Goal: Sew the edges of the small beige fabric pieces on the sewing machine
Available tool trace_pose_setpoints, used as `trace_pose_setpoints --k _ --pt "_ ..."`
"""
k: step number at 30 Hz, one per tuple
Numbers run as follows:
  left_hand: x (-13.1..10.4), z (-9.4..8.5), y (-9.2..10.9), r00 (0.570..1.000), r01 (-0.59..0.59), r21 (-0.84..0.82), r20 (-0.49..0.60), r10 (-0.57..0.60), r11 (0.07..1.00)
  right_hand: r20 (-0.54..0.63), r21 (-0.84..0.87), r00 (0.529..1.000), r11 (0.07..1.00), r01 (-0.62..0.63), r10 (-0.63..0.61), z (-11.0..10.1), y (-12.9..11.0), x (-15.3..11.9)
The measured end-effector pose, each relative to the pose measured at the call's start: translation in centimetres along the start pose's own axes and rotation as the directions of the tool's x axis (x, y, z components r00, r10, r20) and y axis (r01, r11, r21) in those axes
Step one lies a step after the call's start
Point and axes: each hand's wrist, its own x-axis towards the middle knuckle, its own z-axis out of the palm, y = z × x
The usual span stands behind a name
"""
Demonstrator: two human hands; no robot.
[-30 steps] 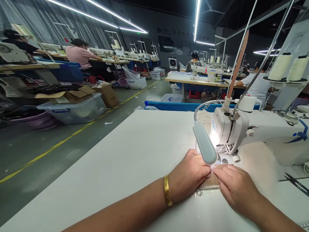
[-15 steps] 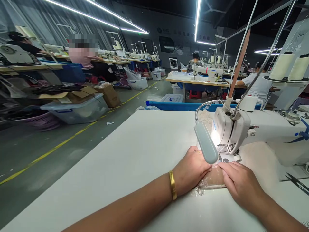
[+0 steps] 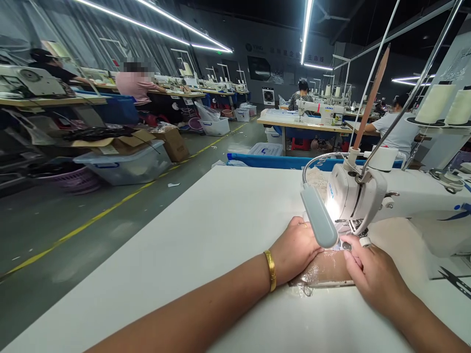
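My left hand (image 3: 297, 251), with a gold bangle (image 3: 270, 270) on its wrist, rests palm down beside the sewing machine (image 3: 344, 189). The grey lamp head (image 3: 318, 215) hides its fingertips and whatever lies under them. By the presser foot is my right hand (image 3: 379, 269), its index finger stretched forward and its thumb apart from it; the other fingers curl out of sight. Nothing plainly shows between that thumb and finger. Shiny clear film covers a brown panel (image 3: 329, 267) between the hands. Beige fabric (image 3: 397, 238) spreads under the machine arm, to the right.
Black thread snips (image 3: 456, 282) lie at the far right. Behind the machine head is a pile of lacy cream material (image 3: 316, 180). Thread cones (image 3: 436, 102) stand at upper right. Boxes and a clear bin (image 3: 127, 162) line the aisle; other people sit at machines beyond.
My right index finger has moved forward to the presser foot, and a gap has opened between it and the thumb. The left hand stays beside the machine; the view has shifted slightly.
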Motion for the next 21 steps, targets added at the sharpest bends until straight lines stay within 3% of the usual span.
trace_pose_setpoints --k 11,15,21 --pt "0.4 -0.7 -0.1 0.993 0.099 -0.012 0.062 -0.098 0.995 -0.016 0.114 0.998 0.992 0.054 -0.053 -0.3 -0.5 -0.9" --pt "0.9 -1.4 -0.2 0.974 0.19 -0.023 0.131 -0.185 0.982 0.022 0.175 0.982 0.968 0.179 -0.185 -0.4 -1.1 -1.2" --pt "0.8 -1.4 -0.4 0.927 0.34 0.08 0.139 -0.349 0.937 -0.007 0.102 0.934 0.929 0.355 -0.356 -0.5 -1.5 -2.3"
